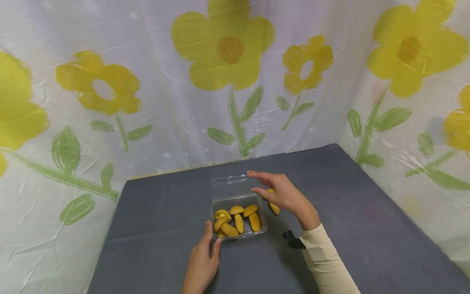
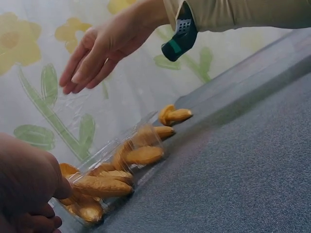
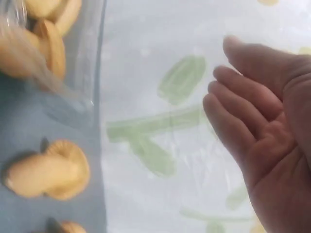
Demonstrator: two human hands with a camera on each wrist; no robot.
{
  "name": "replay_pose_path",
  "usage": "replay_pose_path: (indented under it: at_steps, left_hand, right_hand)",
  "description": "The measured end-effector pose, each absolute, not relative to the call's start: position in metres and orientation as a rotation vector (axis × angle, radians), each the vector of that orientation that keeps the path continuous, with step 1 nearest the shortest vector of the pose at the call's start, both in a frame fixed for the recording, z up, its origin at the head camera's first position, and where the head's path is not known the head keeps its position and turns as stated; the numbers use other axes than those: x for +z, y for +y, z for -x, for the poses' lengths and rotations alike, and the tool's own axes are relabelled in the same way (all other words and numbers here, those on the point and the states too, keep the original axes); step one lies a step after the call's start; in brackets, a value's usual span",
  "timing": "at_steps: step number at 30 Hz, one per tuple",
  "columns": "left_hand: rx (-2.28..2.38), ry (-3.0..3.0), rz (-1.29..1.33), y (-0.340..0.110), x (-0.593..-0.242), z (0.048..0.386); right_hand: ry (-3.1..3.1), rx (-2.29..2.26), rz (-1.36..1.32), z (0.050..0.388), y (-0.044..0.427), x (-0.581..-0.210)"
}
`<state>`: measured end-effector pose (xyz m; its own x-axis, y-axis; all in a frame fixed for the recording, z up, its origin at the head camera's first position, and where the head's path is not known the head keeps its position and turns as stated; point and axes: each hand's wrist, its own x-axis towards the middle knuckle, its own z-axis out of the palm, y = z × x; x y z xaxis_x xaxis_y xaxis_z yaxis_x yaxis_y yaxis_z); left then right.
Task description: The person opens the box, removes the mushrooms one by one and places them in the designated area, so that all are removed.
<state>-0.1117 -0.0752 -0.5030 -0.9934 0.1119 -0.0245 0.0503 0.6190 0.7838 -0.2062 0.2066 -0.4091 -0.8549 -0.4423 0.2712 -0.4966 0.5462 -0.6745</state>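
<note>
A clear plastic clamshell container (image 1: 238, 237) sits on the grey table with its transparent lid (image 1: 229, 185) raised at the back. Several yellow-brown mushrooms (image 1: 238, 222) lie inside it. My left hand (image 1: 202, 261) holds the container's front left corner, index finger along the side and thumb at the front. Above the right part of the lid hovers my right hand (image 1: 280, 194), fingers extended and thumb apart, with nothing in it. To the right of the container, partly covered by that hand in the head view, a loose mushroom (image 3: 46, 174) rests on the table.
Another mushroom (image 3: 73, 227) shows at the bottom edge of the right wrist view. The grey tablecloth (image 1: 154, 237) spreads around the container. A curtain (image 1: 165, 122) printed with yellow flowers hangs behind and beside the table. A dark strap (image 1: 293, 240) hangs at the right sleeve.
</note>
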Motion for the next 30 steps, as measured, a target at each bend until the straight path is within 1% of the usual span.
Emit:
replay_pose_path:
  at_steps: [8, 13, 20, 30]
  left_hand:
    - [1.331, 2.756, -0.155, -0.076, -0.505, 0.111]
    - [1.33, 2.772, -0.166, -0.077, -0.504, 0.111]
    - [1.342, 2.788, -0.214, -0.077, -0.506, 0.11]
    - [1.341, 2.801, -0.211, -0.078, -0.506, 0.11]
  right_hand:
    - [-2.871, 1.256, -1.066, 0.202, 0.173, -0.433]
    - [-2.904, 1.201, -1.203, 0.203, 0.148, -0.452]
    - [-2.941, 1.102, -1.243, 0.2, 0.125, -0.472]
    - [-2.835, 1.094, -1.283, 0.201, 0.116, -0.474]
